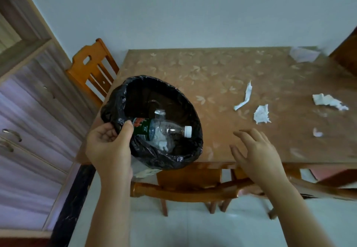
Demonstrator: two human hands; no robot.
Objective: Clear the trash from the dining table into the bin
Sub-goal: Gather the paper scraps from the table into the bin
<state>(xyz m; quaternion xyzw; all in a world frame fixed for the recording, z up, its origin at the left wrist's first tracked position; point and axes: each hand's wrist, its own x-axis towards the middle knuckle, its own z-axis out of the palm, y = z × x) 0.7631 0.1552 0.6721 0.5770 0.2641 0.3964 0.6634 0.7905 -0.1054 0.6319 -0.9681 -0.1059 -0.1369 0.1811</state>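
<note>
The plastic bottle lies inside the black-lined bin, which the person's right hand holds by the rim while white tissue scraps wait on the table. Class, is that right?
One detail is wrong: the head view shows the left hand, not the right hand, holding the bin by the rim. The plastic bottle and tissue scraps are as stated.

**Count of things in view**

One bin [154, 99], at 9 o'clock on the one table [222, 68], with one bottle [164, 132] inside. Four paper scraps: a strip [245, 96], a wad [261, 114], a larger wad [328, 101] at 3 o'clock, a small bit [317, 132]. One packet [304, 53] at 1 o'clock. Two chairs: one [90, 68] at 10 o'clock, one [189, 188] at 6 o'clock. Two hands: left hand [108, 148], right hand [257, 154].
</note>
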